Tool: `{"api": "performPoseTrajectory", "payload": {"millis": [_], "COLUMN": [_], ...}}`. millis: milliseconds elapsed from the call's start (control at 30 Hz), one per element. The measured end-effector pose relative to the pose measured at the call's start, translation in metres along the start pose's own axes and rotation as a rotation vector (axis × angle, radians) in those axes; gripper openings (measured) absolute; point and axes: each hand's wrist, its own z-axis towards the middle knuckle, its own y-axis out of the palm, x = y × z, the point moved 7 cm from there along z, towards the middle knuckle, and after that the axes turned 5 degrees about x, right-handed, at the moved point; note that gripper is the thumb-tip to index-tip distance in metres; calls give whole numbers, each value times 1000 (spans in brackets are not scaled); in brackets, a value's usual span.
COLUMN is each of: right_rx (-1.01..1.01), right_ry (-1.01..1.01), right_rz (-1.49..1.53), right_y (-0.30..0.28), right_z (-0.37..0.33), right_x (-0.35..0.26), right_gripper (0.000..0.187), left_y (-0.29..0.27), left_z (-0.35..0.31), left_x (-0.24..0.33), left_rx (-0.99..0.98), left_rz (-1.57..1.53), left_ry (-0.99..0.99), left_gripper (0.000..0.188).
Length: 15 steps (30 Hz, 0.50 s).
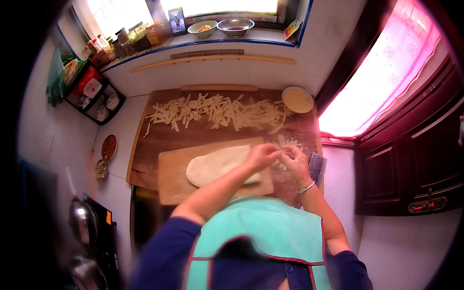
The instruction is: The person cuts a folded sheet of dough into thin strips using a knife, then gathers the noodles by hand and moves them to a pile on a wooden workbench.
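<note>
The slab of dough [212, 168], pale and flat, with its end rounded at 9 o'clock, lies on the wooden board [169, 176]; the clock is read from this slab. The left forearm passes over its near side. The left hand [264, 157] is at 3 o'clock, over the board's edge, its fingers bent and drawn together at the tips. The right hand [296, 163], farther at 3 o'clock, is half curled, its thumb and fingertips close to the left ones. Whether either hand holds a small piece, I cannot tell. Near them are loose dough pieces [291, 143]. At 3 o'clock, beyond the right hand, is a grey cloth [316, 166]. Many dough strips [212, 112] are spread at 12 o'clock on the brown table [147, 157], and behind them a wooden stick [220, 89]. At about 2 o'clock stands a pale bowl [297, 100].
</note>
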Motion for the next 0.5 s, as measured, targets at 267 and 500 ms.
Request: {"api": "performPoseTrajectory", "payload": {"millis": [267, 500], "right_rx": [17, 62], "right_ry": [-4, 39], "right_rz": [-129, -3], "right_y": [5, -9], "right_z": [-5, -3], "right_x": [-6, 4], "right_gripper": [28, 25], "left_y": [4, 10], "left_z": [7, 2], "left_x": [-26, -24], "left_rx": [-30, -125], "left_rz": [-41, -372], "left_ry": [-138, -224], "left_gripper": [22, 22]}}
